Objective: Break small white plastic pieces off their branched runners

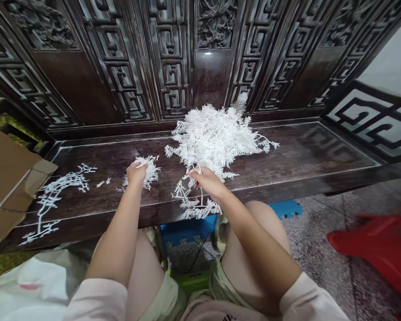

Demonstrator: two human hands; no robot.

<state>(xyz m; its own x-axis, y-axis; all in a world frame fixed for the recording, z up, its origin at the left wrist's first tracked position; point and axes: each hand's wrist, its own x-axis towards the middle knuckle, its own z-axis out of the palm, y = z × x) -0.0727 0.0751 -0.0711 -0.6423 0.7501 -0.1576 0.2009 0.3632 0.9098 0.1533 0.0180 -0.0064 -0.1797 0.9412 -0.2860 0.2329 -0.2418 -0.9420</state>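
The left hand [136, 174] closed over a small clump of white branching sprigs [151, 174] near the front edge of a dark carved wooden bench seat [304, 151]. The right hand [205, 183] pinched a tangle of sprigs [194, 200] at that edge, just below a large heap of sprigs [214, 138] mid-seat. A long loose sprig [62, 191] lay toward the left end, beside a piece of cardboard [6, 187]; a plastic bottle [240, 101] stood behind the heap.

White sprigs [214, 138] are being shown on a dark-brown bench [304, 154], key-fret pattern being repeated across the far backrest [170, 76]; red plastic stool [370, 240] right, blue mat [187, 229] near.
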